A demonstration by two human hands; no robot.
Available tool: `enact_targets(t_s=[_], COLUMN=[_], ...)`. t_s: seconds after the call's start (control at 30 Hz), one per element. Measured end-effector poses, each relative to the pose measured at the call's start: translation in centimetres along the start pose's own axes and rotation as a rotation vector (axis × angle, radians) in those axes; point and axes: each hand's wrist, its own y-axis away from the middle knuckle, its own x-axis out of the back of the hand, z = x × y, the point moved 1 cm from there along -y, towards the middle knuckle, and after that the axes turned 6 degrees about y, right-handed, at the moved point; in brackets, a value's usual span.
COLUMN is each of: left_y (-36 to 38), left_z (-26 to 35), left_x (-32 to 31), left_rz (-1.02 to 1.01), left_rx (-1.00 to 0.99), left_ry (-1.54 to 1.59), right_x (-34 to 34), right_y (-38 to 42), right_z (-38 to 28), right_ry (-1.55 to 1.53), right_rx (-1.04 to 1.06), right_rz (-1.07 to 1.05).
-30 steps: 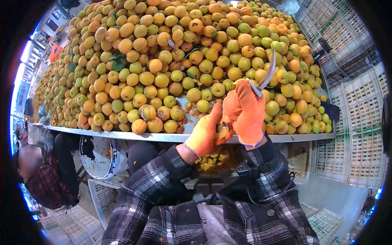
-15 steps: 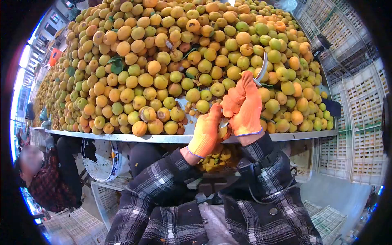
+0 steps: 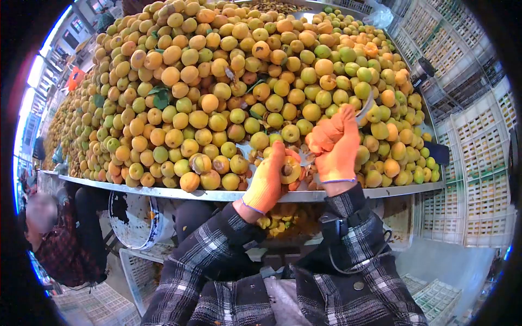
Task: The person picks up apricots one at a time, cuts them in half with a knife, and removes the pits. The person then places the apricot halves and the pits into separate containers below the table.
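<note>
My left hand (image 3: 266, 182), in an orange glove, is closed around an apricot (image 3: 292, 175). The fruit's cut face is turned up, with a dark brown centre. To its right, my right hand (image 3: 338, 145), gloved alike, makes a fist around a curved metal tool (image 3: 366, 107). A bent, shiny strip of it sticks out above the thumb; the fist hides the grip. Both hands are over the near edge of a metal table (image 3: 228, 194), in front of a big heap of apricots (image 3: 185, 103). Small brown bits lie on the metal between the hands.
Below the table edge, cut yellow fruit pieces (image 3: 288, 220) lie between my knees. A dirty white bucket (image 3: 133, 217) stands at the left, near a seated person (image 3: 70, 239). Stacked white plastic crates (image 3: 473, 174) line the right side. A dark box-shaped object (image 3: 436, 153) is at the table's right edge.
My hands have drawn apart, the left slightly left and down, the right slightly to the right. The apricot's cut face now shows; before, the hands met over it.
</note>
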Motion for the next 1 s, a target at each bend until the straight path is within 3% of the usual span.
enact_targets(t_s=[0.07,0.13,0.17,0.2,0.27,0.33,0.37,0.4,0.5,0.57,0.6,0.67,0.7,0.73,0.8,0.83,0.87,0.93,1.0], left_y=[-0.1,0.1,0.0,0.0,0.3,-0.8,-1.0,-0.9,-0.9,-0.9,-0.8,-0.4,-0.3,-0.4,-0.9,-1.1,-1.3,-1.3,-1.4], left_z=[0.4,0.7,0.8,1.1,1.6,0.5,0.3,0.5,0.6,0.6,0.7,1.2,1.3,0.7,-0.8,-0.7,-0.9,-0.9,-1.0], left_x=[-0.1,-0.3,-0.2,-0.3,-0.5,1.9,2.4,2.3,1.6,1.4,1.4,1.6,1.6,1.9,2.7,3.3,3.8,3.8,3.5], left_rz=[0.078,-0.049,-0.041,-0.043,0.179,0.145,0.141,0.137,0.147,0.207,0.207,0.118,0.080,0.082,0.072,0.039,0.035,0.159,0.149], left_rx=[0.013,-0.012,-0.016,-0.027,-0.034,-0.033,-0.024,-0.014,-0.114,-0.169,-0.168,-0.294,-0.459,-0.461,-0.510,-0.580,-0.580,0.111,0.124], left_ry=[-0.090,0.014,0.014,0.014,-0.042,-0.015,-0.026,-0.037,-0.102,-0.148,-0.151,-0.757,-1.156,-1.155,-0.645,-0.839,-0.840,0.106,0.176], right_x=[-0.3,-0.1,0.0,-1.1,-0.1,-0.6,0.3,0.0,0.3,0.6,0.6,0.6,0.8,1.1,1.3,1.2,1.1,0.9,0.9], right_y=[0.5,0.9,1.7,2.7,2.8,3.6,3.3,3.6,4.0,3.8,3.7,3.4,3.4,3.5,3.6,3.8,3.9,4.0,4.2], right_z=[-0.7,-0.7,-0.9,-1.0,0.5,0.6,1.5,1.3,1.7,1.9,1.7,1.5,1.7,1.9,2.0,2.0,1.9,1.9,2.2], right_ry=[0.019,0.644,0.976,1.124,1.491,1.733,1.716,1.735,1.702,1.727,1.726,1.695,1.693,1.738,1.783,1.769,1.755,1.721,1.770], right_rx=[0.028,0.250,0.343,0.344,0.558,0.621,0.768,0.686,0.718,0.523,0.524,0.393,0.393,0.461,0.534,0.591,0.648,0.610,0.766], right_rz=[-0.098,-0.014,-0.155,-0.259,-0.423,-0.497,-0.513,-0.559,-0.539,-0.479,-0.477,-0.463,-0.462,-0.489,-0.518,-0.560,-0.599,-0.653,-0.657])
